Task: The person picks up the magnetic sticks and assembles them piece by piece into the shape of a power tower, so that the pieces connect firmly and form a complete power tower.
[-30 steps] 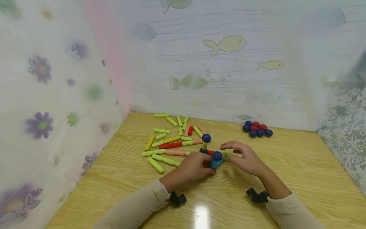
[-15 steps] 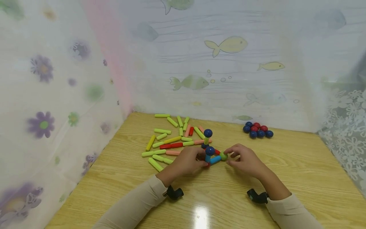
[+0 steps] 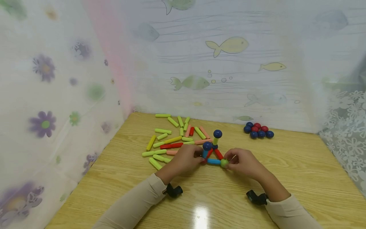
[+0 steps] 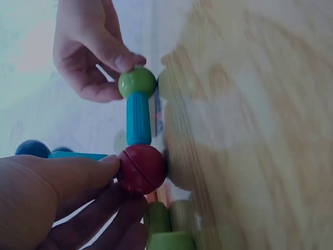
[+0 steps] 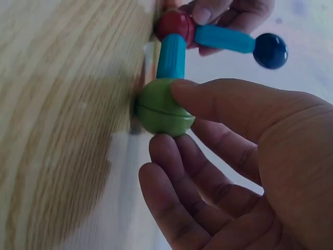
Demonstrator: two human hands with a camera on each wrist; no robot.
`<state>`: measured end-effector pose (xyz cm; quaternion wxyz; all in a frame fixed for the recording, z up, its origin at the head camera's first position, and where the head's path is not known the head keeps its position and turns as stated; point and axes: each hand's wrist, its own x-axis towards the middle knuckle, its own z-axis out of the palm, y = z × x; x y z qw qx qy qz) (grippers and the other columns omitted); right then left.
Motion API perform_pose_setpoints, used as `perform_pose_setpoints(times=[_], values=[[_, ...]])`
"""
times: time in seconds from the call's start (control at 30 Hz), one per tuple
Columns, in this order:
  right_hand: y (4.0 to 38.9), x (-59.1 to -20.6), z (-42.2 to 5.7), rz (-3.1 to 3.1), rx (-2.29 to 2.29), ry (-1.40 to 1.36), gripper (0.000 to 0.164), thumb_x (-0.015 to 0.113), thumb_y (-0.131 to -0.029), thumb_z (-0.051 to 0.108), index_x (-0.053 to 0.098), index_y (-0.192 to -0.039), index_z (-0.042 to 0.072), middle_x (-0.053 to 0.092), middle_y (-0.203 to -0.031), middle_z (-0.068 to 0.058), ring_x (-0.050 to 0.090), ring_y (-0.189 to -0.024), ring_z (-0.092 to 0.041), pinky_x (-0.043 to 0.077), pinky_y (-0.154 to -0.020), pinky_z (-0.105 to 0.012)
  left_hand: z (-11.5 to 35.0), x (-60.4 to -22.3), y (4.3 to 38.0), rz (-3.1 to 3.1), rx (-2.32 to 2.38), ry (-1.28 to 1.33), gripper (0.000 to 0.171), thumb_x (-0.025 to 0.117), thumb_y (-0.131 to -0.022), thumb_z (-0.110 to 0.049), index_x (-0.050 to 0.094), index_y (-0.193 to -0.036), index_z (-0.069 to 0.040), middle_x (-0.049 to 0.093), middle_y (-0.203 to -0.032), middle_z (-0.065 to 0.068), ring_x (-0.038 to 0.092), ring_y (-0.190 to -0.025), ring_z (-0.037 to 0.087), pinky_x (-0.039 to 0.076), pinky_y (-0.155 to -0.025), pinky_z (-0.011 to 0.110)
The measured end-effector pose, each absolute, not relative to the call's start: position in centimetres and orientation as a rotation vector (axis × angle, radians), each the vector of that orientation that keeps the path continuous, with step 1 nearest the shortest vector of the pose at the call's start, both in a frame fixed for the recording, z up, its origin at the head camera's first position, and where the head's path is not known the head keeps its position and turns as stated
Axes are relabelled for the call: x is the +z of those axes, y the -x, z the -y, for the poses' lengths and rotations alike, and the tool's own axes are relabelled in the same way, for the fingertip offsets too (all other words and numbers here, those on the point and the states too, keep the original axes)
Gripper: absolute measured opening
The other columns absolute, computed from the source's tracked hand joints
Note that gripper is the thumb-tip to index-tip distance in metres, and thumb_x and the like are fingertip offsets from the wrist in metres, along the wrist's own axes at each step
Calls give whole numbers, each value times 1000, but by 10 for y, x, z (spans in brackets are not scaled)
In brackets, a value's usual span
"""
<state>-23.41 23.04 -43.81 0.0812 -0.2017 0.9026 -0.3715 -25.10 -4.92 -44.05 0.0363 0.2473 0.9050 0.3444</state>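
A triangular frame (image 3: pixel 218 154) of shiny balls and rods, well in from the far edge of the wood-grain tabletop (image 3: pixel 291 165), has turned, its ribbed blue rod (image 4: pixel 138 119) now crosswise; the left hand (image 3: pixel 186 159) pinches its glossy red ball (image 4: pixel 142 169), the right hand (image 3: pixel 244 163) its glossy green ball (image 5: pixel 161 108), apparently steadying both near corners.

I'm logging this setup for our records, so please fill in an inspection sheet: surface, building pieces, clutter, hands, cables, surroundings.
Surface: wood-grain table, bright glare at the near side.
Building pieces: blue stick joins red ball and green ball.
Clutter: loose sticks scattered to the left; loose balls grouped at back right.
Hands: left hand pinches red ball; right hand pinches green ball.
Cables: nothing seen.
Surroundings: fish-print sheet behind, flower-print sheet at left.
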Motion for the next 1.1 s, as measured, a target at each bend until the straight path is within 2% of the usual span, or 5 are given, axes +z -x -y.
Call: perform_pose_setpoints(times=[0.13, 0.33, 0.73, 0.9, 1.1], values=[[231, -437, -224, -2698, -1099, 567, 18, 84, -87, 20, 74, -102, 15, 70, -95, 1, 68, -84, -12, 57, -72, -29, 55, -438, 258, -2795, 1057, -681, 23, 79, -94, -23, 79, -116, -20, 77, -106, -9, 69, -100, 10, 58, -86, 30], [226, -437, -216, -2702, -1121, 549, 19, 86, -86, 24, 74, -97, 15, 68, -90, 2, 68, -82, -12, 56, -71, -27, 82, -426, 272, -2779, 1178, -578, 22, 76, -96, -17, 77, -117, -9, 75, -104, -1, 70, -94, 15, 59, -84, 35], [224, -440, -211, -2642, -1189, 532, 18, 87, -86, 28, 79, -97, 16, 72, -91, 2, 72, -85, -12, 59, -75, -26, 160, -434, 311, -2968, 1321, -197, 30, 74, -97, -13, 73, -125, -7, 75, -118, 10, 71, -109, 28, 59, -92, 46], [223, -441, -208, -2612, -1204, 550, 20, 86, -87, 28, 80, -100, 14, 72, -91, 1, 72, -85, -13, 59, -73, -25, 172, -435, 315, -3014, 1220, -90, 31, 74, -96, -14, 73, -126, -7, 74, -122, 12, 68, -114, 31, 57, -95, 48], [221, -442, -202, -2637, -1171, 570, 15, 86, -86, 29, 80, -96, 19, 72, -88, 5, 69, -81, -12, 58, -72, -25, 176, -434, 316, -3034, 1057, -41, 28, 76, -96, -15, 75, -122, -6, 73, -118, 15, 67, -110, 33, 56, -93, 48]])
